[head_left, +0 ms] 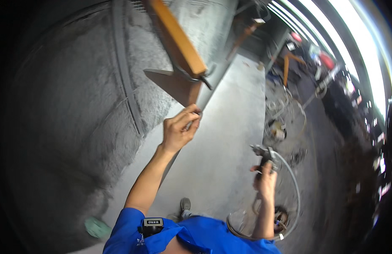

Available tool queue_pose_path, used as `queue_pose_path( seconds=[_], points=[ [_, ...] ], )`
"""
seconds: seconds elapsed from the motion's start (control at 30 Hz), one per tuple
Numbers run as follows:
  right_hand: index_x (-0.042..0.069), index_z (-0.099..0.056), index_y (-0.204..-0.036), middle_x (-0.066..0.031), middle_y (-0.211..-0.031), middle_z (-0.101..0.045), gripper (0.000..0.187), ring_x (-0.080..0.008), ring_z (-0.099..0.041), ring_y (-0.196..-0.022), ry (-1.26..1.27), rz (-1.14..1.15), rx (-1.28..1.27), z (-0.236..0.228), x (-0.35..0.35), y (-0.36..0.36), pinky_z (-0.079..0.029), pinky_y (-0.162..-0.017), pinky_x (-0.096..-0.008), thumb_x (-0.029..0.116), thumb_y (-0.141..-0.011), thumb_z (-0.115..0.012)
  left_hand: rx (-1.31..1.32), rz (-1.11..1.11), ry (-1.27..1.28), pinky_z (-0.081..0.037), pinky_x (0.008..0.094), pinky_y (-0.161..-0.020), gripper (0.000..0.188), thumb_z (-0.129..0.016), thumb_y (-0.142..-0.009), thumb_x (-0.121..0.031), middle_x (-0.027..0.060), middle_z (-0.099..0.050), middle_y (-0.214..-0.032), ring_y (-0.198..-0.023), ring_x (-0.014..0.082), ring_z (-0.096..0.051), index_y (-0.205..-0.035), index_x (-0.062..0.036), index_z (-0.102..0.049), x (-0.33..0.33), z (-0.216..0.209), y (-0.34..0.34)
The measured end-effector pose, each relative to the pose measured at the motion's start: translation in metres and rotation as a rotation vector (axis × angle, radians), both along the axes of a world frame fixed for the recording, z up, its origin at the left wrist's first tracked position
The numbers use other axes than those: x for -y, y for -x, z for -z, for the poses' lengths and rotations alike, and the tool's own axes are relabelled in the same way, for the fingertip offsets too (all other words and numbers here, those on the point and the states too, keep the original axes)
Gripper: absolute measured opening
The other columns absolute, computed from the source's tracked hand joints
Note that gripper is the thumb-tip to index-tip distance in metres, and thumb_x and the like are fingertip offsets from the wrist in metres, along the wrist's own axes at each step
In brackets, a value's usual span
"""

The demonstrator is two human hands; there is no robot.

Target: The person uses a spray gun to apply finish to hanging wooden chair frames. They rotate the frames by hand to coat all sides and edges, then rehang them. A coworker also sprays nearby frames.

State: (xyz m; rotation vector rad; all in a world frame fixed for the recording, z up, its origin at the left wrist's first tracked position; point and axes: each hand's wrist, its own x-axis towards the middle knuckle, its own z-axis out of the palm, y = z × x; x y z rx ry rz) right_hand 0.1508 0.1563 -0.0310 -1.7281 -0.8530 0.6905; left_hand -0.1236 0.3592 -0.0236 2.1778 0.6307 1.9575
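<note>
My left hand (179, 129) is raised in front of me, its thumb and fingers pinched on the lower corner of a flat metal panel (177, 86). The panel hangs tilted by a dark hook (207, 80) at the end of an orange beam (183, 40). Lower and to the right, my right hand (265, 180) is wrapped round the handle of a spray gun (267, 157). A grey hose (295, 182) loops from the gun down past my right forearm. Exactly how the fingers meet the panel edge is partly hidden.
A dusty grey booth wall (82, 93) with a vertical rib (126, 72) rises on the left. Pale floor (225, 139) runs ahead. Tangled hoses (285, 114) lie on the right, near an orange stand (287, 70). Green cloth-like material (97, 227) sits at lower left.
</note>
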Motion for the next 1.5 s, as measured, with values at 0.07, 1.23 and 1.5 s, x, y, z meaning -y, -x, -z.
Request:
queue_pose_path(
  seconds=[0.07,1.23,1.5],
  points=[
    [0.003,-0.065,-0.086,0.0036,-0.049,-0.041,0.081,-0.0067,-0.035,-0.037,-0.214,-0.117,0.147,-0.046,0.001,-0.015,-0.024,-0.037,-0.0266,0.079,-0.095,-0.039,0.06,-0.073,0.095,-0.045,0.026,-0.046,0.014,-0.075,-0.083,0.002,0.0043,-0.076,-0.109,-0.059,0.0106,-0.063,-0.09,-0.0051,-0.066,-0.002,0.007,-0.003],
    [0.002,-0.064,-0.09,-0.0004,-0.056,-0.053,0.1,-0.0046,-0.038,-0.038,-0.512,-0.883,0.845,-0.348,0.111,-0.215,-0.024,-0.035,-0.0234,0.095,-0.082,-0.029,0.2,-0.688,0.385,-0.052,0.0324,-0.064,0.019,-0.073,-0.089,-0.016,-0.0055,-0.072,-0.126,-0.062,0.019,-0.065,-0.107,-0.0089,-0.074,0.023,0.013,-0.074],
    [0.005,-0.068,-0.101,0.0062,-0.053,-0.044,0.091,-0.0026,-0.029,-0.04,-0.623,-0.386,1.027,-0.404,0.044,-0.162,-0.021,-0.04,-0.023,0.088,-0.091,-0.032,0.208,-0.658,0.389,-0.052,0.0318,-0.062,0.016,-0.074,-0.09,-0.017,-0.0063,-0.074,-0.12,-0.06,0.0207,-0.067,-0.104,-0.0106,-0.076,0.043,0.01,-0.108]
  ],
)
